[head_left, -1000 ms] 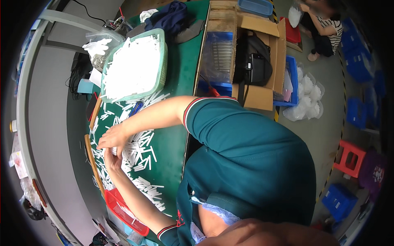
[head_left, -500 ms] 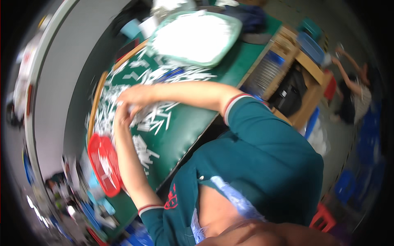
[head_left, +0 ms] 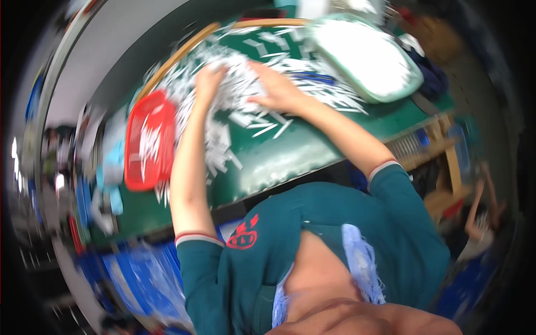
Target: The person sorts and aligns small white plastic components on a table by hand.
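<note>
A heap of small white strips [head_left: 237, 84] lies spread over the green tabletop; their exact kind is too blurred to tell. My left hand [head_left: 209, 84] reaches into the heap's left side, its fingertips smeared by motion among the strips. To its right, my right hand [head_left: 276, 88] rests at the heap with thumb and fingers apart, touching strips and gripping none that I can see. Beside my left forearm stands a red plastic basket [head_left: 133, 159] with some white strips inside. Slim blue objects [head_left: 312, 77] lie among the strips right of my right hand.
A pale green basin [head_left: 414, 88] full of white material stands at the back right. Wooden bars [head_left: 181, 53] edge the table's far side. Wooden crate-like boxes [head_left: 449, 151] sit beyond the right edge. Another person [head_left: 477, 231] is farther off at the right.
My hands, close together before, are now apart, with the right one farther right and its fingers spread. The whole view has turned, shifting the basin and basket in the picture.
</note>
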`<act>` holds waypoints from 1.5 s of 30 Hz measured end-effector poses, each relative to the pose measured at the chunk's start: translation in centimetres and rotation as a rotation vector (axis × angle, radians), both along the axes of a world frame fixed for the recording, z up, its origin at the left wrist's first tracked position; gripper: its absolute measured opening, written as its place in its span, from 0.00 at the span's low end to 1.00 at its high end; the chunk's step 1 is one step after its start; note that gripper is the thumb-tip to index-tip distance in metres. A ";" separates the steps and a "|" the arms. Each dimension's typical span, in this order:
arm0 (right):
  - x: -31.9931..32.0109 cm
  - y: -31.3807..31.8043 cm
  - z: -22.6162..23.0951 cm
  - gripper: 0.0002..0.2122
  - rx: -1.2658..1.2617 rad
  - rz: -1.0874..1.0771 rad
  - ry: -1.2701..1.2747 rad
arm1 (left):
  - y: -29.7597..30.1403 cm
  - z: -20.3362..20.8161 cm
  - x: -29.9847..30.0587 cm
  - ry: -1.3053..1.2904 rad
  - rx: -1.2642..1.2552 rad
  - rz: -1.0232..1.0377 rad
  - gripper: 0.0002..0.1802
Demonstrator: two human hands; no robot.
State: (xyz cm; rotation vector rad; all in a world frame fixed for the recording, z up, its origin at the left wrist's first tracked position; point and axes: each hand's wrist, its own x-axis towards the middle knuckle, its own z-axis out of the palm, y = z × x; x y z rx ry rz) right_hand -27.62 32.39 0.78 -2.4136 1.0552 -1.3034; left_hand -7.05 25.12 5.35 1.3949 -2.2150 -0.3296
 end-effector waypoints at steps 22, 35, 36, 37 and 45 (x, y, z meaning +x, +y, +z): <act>2.2 0.4 -1.5 0.39 -0.128 0.078 -0.028 | 3.0 -3.0 -1.0 0.831 0.933 0.060 0.20; 0.8 1.4 0.5 0.40 -0.009 0.098 -0.061 | 7.1 -3.7 0.2 1.833 1.348 0.081 0.31; 0.5 1.6 0.8 0.40 0.026 0.088 -0.025 | 8.2 -3.5 -0.6 1.917 1.378 0.131 0.32; 0.6 2.1 1.3 0.39 0.036 0.099 -0.009 | 9.4 -3.3 -1.0 1.871 1.278 0.089 0.32; 0.4 3.1 3.0 0.36 0.336 0.298 0.022 | 13.0 -3.2 -0.4 1.858 1.369 -0.234 0.29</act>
